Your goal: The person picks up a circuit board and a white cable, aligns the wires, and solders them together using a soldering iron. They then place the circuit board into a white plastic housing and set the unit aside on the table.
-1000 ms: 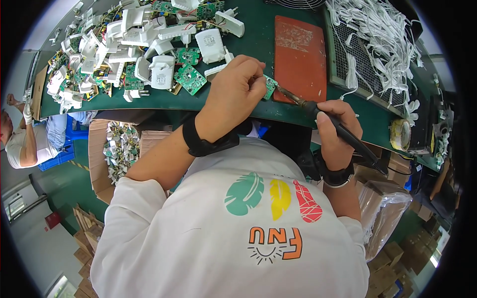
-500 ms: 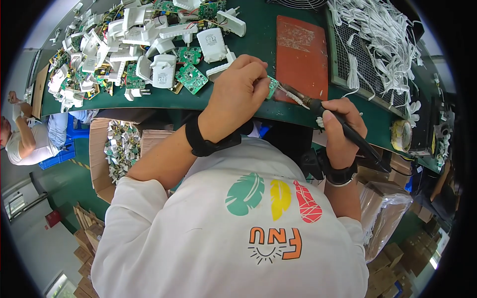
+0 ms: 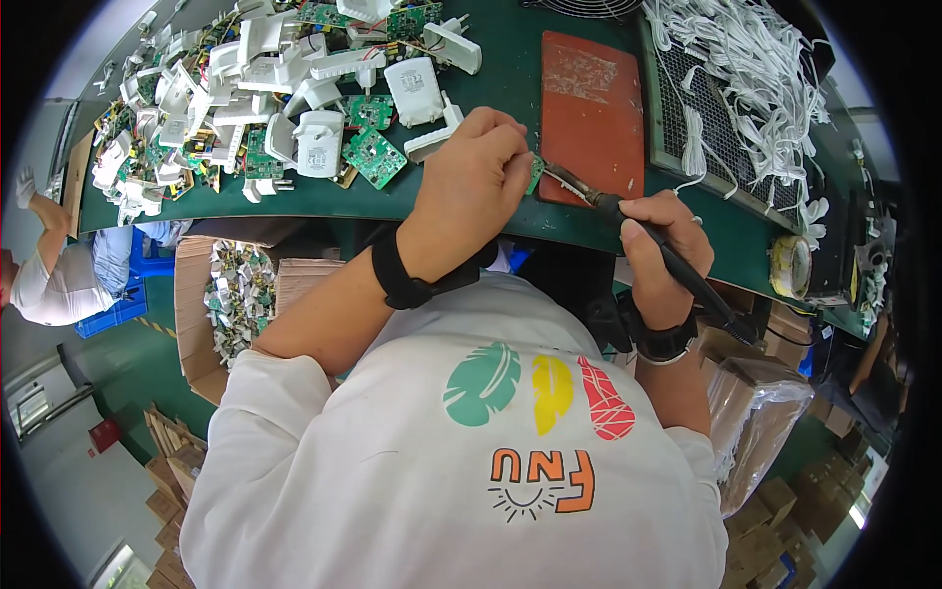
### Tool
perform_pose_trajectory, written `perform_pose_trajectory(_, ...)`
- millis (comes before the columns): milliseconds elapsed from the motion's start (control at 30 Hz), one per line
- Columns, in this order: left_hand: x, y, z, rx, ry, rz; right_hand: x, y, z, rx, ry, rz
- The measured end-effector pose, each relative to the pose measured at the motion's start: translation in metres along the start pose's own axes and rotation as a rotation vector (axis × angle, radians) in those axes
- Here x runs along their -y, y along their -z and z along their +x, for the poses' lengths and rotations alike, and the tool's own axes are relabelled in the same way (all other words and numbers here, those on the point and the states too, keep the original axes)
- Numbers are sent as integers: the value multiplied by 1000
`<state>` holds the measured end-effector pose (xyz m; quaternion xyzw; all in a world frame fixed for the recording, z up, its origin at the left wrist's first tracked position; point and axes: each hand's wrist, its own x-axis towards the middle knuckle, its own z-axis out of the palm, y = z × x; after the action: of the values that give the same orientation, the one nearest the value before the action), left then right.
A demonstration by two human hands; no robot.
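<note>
Soldering looks underway: left hand (image 3: 471, 187) fingers pinch a green board (image 3: 535, 172), right hand (image 3: 662, 255) fingers grip the iron (image 3: 628, 226); many boards (image 3: 373, 152) wait.

A small green circuit board (image 3: 535, 173) stands on edge, mostly hidden, at the front of the green table, just beside a red-brown mat. A soldering iron (image 3: 643, 240) with a black handle and thin metal tip lies slanted, its tip touching the board.
</note>
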<state>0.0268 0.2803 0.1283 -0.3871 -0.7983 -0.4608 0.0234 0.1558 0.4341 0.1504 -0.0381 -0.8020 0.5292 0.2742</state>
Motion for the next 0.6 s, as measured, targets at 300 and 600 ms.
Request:
perform_pose_trajectory(300,2,-1,1,-13,-16,23,-3,1,-1,-87,-13,-29)
perform_pose_trajectory(600,-16,18,13,223,-41,-36,24,52,-4,-506,-48,128)
